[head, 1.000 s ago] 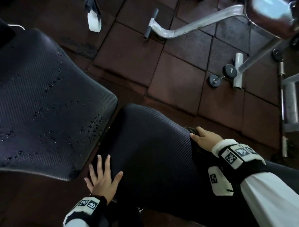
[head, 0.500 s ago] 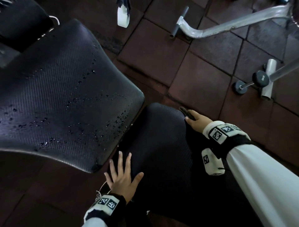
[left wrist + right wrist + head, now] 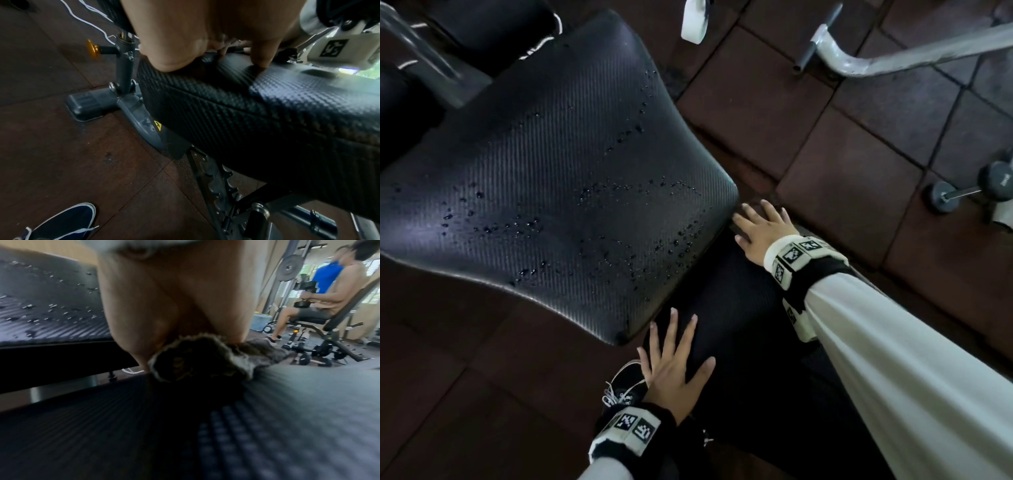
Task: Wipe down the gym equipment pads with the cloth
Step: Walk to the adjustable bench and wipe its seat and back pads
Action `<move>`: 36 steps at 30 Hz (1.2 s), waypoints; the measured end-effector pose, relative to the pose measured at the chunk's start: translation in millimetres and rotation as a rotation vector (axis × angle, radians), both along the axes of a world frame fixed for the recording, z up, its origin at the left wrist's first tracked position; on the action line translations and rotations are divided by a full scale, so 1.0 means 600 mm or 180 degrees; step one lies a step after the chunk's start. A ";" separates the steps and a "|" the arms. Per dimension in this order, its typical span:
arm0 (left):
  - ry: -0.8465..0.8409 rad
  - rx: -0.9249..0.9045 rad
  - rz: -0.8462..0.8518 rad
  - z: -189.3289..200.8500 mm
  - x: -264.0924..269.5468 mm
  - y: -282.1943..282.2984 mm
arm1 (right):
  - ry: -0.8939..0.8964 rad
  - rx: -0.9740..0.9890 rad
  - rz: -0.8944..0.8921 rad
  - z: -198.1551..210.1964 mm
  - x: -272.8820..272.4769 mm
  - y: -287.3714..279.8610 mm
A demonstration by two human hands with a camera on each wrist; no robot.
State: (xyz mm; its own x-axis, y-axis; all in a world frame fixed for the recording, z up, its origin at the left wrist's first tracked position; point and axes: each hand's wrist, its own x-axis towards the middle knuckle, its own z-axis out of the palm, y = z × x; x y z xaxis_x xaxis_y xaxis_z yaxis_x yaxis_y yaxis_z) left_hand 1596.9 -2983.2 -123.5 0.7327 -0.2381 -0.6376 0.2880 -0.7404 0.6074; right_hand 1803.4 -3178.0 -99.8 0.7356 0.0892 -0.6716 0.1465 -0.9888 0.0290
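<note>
Left hand flat, fingers spread, bracing near edge of seat pad. Right hand pressing dark cloth at seat pad's far corner, fingers straight. Beyond: back pad, droplets unwiped. Risk: loosely pinned cloth slides off corner onto floor.
</note>
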 end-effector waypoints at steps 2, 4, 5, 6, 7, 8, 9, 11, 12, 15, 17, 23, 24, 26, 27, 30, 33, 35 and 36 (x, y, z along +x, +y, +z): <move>-0.0212 -0.0105 0.0127 -0.003 -0.007 0.013 | 0.0037 -0.0033 0.0261 -0.008 -0.007 0.032; -0.0416 -0.0298 0.0272 -0.009 -0.015 0.027 | 0.0098 -0.0042 0.0370 -0.012 -0.013 0.053; -0.0491 -0.0412 0.0346 -0.012 -0.020 0.035 | 0.0148 -0.0039 0.0372 -0.013 -0.013 0.057; -0.0532 -0.0503 0.0408 -0.013 -0.025 0.043 | 0.0213 -0.0034 0.0372 -0.013 -0.012 0.058; -0.0544 -0.0566 0.0455 -0.015 -0.031 0.049 | 0.0277 -0.0024 0.0400 -0.012 -0.012 0.057; -0.0534 -0.0612 0.0482 -0.016 -0.036 0.054 | 0.0332 -0.0006 0.0447 -0.011 -0.014 0.057; -0.0522 -0.0640 0.0493 -0.017 -0.041 0.058 | 0.0372 0.0015 0.0508 -0.009 -0.018 0.059; -0.0527 -0.0653 0.0557 -0.019 -0.051 0.063 | 0.0444 0.0070 0.0626 -0.003 -0.034 0.072; -0.0532 -0.0651 0.0641 -0.020 -0.056 0.063 | 0.0488 0.0104 0.0685 0.000 -0.045 0.082; -0.0510 -0.0661 0.0992 -0.019 -0.071 0.062 | 0.0631 0.0193 0.0904 0.002 -0.076 0.114; -0.0517 -0.0674 0.1138 -0.016 -0.080 0.061 | 0.0706 0.0220 0.0992 -0.001 -0.094 0.131; -0.0520 -0.0646 0.1468 -0.009 -0.104 0.061 | 0.0856 0.0413 0.1242 -0.004 -0.152 0.183; -0.0465 -0.0603 0.1488 -0.006 -0.106 0.061 | 0.0857 0.0451 0.1280 -0.005 -0.162 0.191; -0.0332 -0.0538 0.1472 0.000 -0.111 0.061 | 0.0864 0.0538 0.1356 -0.006 -0.181 0.202; -0.0297 -0.0530 0.1449 0.002 -0.112 0.062 | 0.0862 0.0593 0.1384 -0.006 -0.189 0.207; -0.0292 -0.0514 0.1378 0.003 -0.112 0.063 | 0.0804 0.0834 0.1259 -0.004 -0.205 0.209; -0.0328 -0.0440 0.1316 0.006 -0.101 0.061 | 0.0742 0.1277 0.0859 0.007 -0.213 0.191; -0.0323 -0.0335 0.1163 0.018 -0.088 0.057 | 0.0707 0.1482 0.0311 0.021 -0.223 0.167; -0.0264 -0.0284 0.1028 0.025 -0.080 0.054 | 0.0656 0.1526 0.0003 0.028 -0.231 0.151</move>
State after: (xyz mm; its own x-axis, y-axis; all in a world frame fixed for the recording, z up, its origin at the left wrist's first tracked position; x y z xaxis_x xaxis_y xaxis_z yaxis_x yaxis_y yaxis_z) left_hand 1549.1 -2950.6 -108.7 0.8278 -0.0377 -0.5598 0.4457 -0.5619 0.6969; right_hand 1665.1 -3087.2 -83.0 0.5921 0.4228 -0.6860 0.1023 -0.8838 -0.4565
